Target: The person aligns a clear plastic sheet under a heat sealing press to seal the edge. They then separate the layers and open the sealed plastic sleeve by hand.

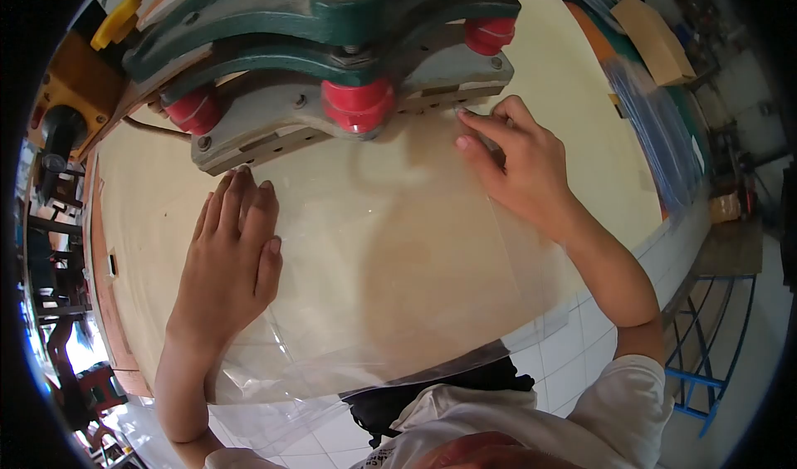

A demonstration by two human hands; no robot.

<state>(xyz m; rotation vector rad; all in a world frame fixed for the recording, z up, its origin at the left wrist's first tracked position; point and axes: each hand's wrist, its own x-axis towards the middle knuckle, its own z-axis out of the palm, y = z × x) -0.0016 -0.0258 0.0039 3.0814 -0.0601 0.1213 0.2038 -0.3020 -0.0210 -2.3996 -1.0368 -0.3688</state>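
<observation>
A clear plastic sheet (398,261) lies over the pale table top and hangs past its front edge. My left hand (228,245) rests flat on the sheet's left part, fingers stretched forward, their tips close to the press bar. At the sheet's upper right corner is my right hand (523,158), its index fingertip touching down by the bar and its thumb spread apart from it. Above the sheet's far edge stands a green press (332,33) with red knobs (357,104) and a long grey metal bar (286,129). Whether the bar touches the sheet cannot be made out.
A yellow-orange box with a black handle (79,95) sits left of the press. On the right lie a stack of bluish clear plastic (660,137) and a cardboard piece (652,41). A bench with blue metal legs (714,336) stands beyond, on the tiled floor.
</observation>
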